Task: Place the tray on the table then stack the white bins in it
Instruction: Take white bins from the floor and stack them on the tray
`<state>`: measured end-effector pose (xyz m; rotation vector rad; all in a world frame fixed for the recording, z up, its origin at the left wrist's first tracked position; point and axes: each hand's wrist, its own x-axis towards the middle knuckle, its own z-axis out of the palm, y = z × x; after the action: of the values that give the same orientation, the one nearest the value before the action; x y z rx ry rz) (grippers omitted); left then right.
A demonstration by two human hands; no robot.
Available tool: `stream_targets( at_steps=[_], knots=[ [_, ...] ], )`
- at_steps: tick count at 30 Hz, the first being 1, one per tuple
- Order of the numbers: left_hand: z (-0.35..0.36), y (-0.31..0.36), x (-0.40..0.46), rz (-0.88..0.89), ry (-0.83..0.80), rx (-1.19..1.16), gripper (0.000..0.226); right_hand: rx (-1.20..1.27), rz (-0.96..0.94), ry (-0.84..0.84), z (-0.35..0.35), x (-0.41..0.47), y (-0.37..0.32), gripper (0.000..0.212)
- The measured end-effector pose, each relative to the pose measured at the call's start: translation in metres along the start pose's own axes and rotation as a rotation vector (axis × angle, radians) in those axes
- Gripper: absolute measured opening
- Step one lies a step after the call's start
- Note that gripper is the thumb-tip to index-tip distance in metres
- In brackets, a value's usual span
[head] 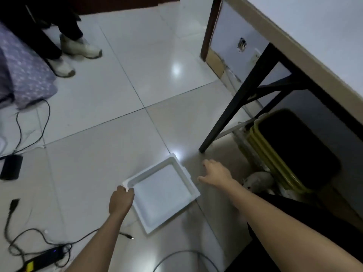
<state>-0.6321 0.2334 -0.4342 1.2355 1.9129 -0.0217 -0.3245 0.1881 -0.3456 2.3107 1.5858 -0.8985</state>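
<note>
Left hand: left hand (121, 201) grips the near-left corner of the tray, fingers curled over its rim, thumb side against the outer wall.
Right hand: right hand (216, 174) hangs over the floor just beside the tray's right edge, fingers spread and relaxed, holding nothing; no contact with the tray can be made out.
Tray: white tray (183, 170), square and shallow with a raised rim, lies open side up on the floor, turned so one corner points toward the table leg. Nothing lies inside it.
Floor: pale glossy floor (110, 95) of large tiles, with two bright reflections of light.
Table: table (318, 32) with a light top fills the upper right corner of the view; its dark table leg (233, 103) meets the floor just beyond the tray's far corner.
Under the table: a stack of yellow-rimmed crates (275, 154) with a dark top stands by the leg.
Left side of floor: black cables (29, 130), a black adapter (10, 166) and a power strip (44, 260) lie near the left and lower-left edges.
Bystander: white shoes (78, 48) and dark trousers of a second person show at the upper left, beside a purple patterned cloth (25, 75).
White bins: none identifiable from this angle.
</note>
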Motion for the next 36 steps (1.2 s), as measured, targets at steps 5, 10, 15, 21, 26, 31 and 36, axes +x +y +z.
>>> stream_targets(
  at_steps=[5,10,15,21,26,31,36],
  knots=[
    [0.028,-0.028,0.010,-0.080,-0.054,0.000,0.039,-0.013,0.019,-0.142,0.038,0.025,0.008,0.061],
    [0.051,-0.044,0.013,-0.126,-0.097,0.031,0.044,-0.007,0.077,-0.271,0.069,0.039,0.025,0.063],
    [0.075,-0.058,0.022,-0.203,-0.169,0.035,0.051,0.097,0.142,-0.353,0.098,0.061,0.035,0.071],
    [0.096,-0.073,0.029,-0.324,-0.242,-0.099,0.064,0.189,0.202,-0.381,0.134,0.085,0.042,0.063],
    [0.112,-0.075,0.030,-0.352,-0.260,-0.230,0.063,0.308,0.232,-0.409,0.178,0.109,0.063,0.059],
    [0.121,-0.072,0.042,-0.356,-0.263,-0.251,0.052,0.373,0.231,-0.465,0.237,0.149,0.097,0.063],
    [0.122,-0.071,0.048,-0.393,-0.225,-0.285,0.051,0.428,0.245,-0.523,0.192,0.133,0.058,0.071]
  ],
)
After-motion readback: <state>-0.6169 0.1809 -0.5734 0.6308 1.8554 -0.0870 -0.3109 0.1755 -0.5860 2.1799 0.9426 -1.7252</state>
